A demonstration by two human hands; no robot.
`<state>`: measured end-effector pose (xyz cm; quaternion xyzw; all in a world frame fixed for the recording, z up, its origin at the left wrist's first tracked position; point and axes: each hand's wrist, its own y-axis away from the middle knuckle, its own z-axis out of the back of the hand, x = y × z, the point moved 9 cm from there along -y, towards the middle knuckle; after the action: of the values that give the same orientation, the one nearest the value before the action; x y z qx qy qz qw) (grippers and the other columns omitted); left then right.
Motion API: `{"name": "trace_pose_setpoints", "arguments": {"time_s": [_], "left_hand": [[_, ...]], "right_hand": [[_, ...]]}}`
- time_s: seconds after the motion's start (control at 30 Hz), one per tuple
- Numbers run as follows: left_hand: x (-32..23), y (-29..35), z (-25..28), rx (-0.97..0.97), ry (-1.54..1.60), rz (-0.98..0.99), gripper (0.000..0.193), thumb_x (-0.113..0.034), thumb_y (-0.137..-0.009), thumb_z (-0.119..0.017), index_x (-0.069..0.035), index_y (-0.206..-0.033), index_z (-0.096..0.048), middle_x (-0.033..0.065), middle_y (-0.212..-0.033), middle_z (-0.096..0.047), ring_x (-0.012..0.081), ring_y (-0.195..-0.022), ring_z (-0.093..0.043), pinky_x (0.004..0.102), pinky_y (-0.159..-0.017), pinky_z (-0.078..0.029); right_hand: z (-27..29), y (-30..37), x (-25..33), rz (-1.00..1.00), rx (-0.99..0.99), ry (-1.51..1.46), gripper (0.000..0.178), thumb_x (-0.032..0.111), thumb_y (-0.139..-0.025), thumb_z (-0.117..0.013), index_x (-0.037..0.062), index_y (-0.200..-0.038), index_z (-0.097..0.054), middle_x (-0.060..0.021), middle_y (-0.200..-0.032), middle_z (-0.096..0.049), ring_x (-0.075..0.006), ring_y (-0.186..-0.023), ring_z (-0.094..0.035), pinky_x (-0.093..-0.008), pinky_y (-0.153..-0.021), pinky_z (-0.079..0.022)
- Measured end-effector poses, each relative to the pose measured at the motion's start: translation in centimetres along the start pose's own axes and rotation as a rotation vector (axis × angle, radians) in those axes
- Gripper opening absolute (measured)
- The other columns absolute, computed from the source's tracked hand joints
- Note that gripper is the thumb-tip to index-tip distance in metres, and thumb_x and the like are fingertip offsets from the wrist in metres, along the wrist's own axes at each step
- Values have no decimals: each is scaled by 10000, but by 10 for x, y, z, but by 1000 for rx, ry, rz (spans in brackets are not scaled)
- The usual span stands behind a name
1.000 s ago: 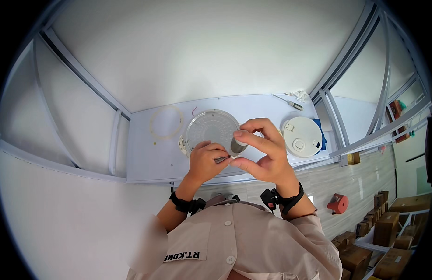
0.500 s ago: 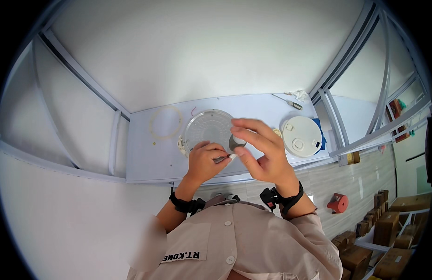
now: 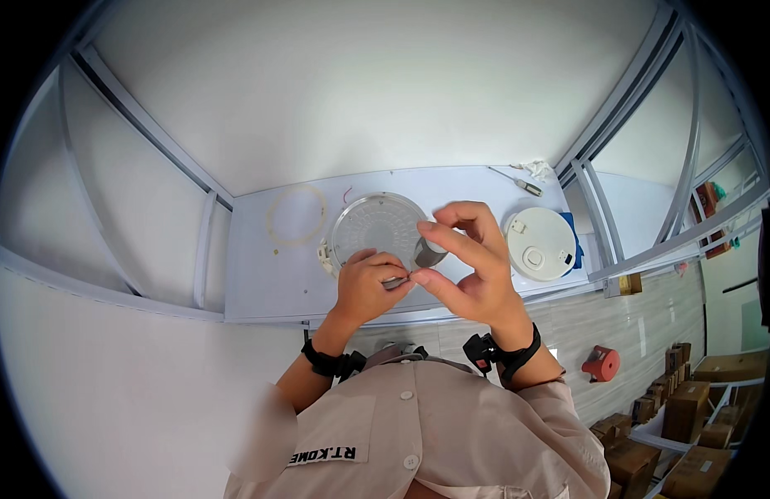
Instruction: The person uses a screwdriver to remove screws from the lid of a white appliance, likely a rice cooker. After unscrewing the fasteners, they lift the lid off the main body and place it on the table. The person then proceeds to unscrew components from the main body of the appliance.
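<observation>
My left hand (image 3: 368,289) is closed in a pinch over the near edge of a round metal plate (image 3: 370,218) with a ringed pattern. A small greyish piece (image 3: 395,283) shows at its fingertips, too small to name. My right hand (image 3: 476,270) is curved around a short grey cylinder (image 3: 428,254) with a pale end. Its index finger lies by the cylinder's upper end. The right thumb reaches down to the left fingertips. A white part (image 3: 324,254) juts from the plate's left side.
To the right lies a round white lid-like cover (image 3: 541,243) on something blue (image 3: 577,241). Behind it are a screwdriver (image 3: 522,185) and crumpled white material (image 3: 534,170). A thin yellowish ring (image 3: 272,218) and short red wire (image 3: 347,194) lie at left. A red stool (image 3: 601,363) stands on the floor.
My right thumb has come down and left to the left fingertips, and the right fingers are more bent. The cylinder has tilted and shows more of its side. My left hand stays nearly still.
</observation>
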<state>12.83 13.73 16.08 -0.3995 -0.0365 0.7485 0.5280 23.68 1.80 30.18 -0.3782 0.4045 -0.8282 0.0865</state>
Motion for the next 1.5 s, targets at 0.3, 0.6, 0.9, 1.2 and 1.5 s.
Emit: {"name": "trace_pose_setpoints", "arguments": {"time_s": [0.3,0.6,0.9,1.2,1.5], "left_hand": [[0,1,0,-22,16,-20,104,-209,-766,-874,-142,-781,-796,-58,-893,-756,219,-811,-722,409,-962,-572],[3,2,0,-32,19,-14,59,-160,-747,-840,-142,-789,-804,-58,-883,-753,251,-769,-694,376,-736,-586],[1,1,0,-26,7,-12,55,-153,-742,-837,-141,-782,-801,-58,-887,-756,245,-780,-702,377,-730,-589],[0,0,0,-28,-10,-22,68,-168,-748,-847,-135,-767,-790,-52,-881,-759,246,-803,-722,378,-813,-591],[-1,-1,-1,-38,9,-1,114,-204,-770,-864,-127,-756,-782,-44,-859,-753,235,-776,-721,391,-933,-577]], "right_hand": [[-10,-6,2,-29,-42,-211,394,55,-873,-792,23,-1262,-738,-151,-1171,-645,-289,-970,-638,-366,-838,-547],[-10,-2,1,7,4,-76,440,56,-876,-759,32,-1313,-715,-155,-1193,-633,-277,-975,-638,-359,-803,-556],[-4,1,8,105,7,54,506,-12,-862,-713,-5,-1366,-667,-186,-1239,-672,-317,-974,-682,-367,-811,-570],[-1,-3,14,94,-40,-59,471,34,-879,-767,-34,-1335,-672,-189,-1183,-693,-316,-984,-696,-373,-843,-573],[-2,6,0,27,-71,-112,440,85,-868,-809,6,-1289,-710,-164,-1225,-682,-309,-990,-700,-358,-818,-576]]}}
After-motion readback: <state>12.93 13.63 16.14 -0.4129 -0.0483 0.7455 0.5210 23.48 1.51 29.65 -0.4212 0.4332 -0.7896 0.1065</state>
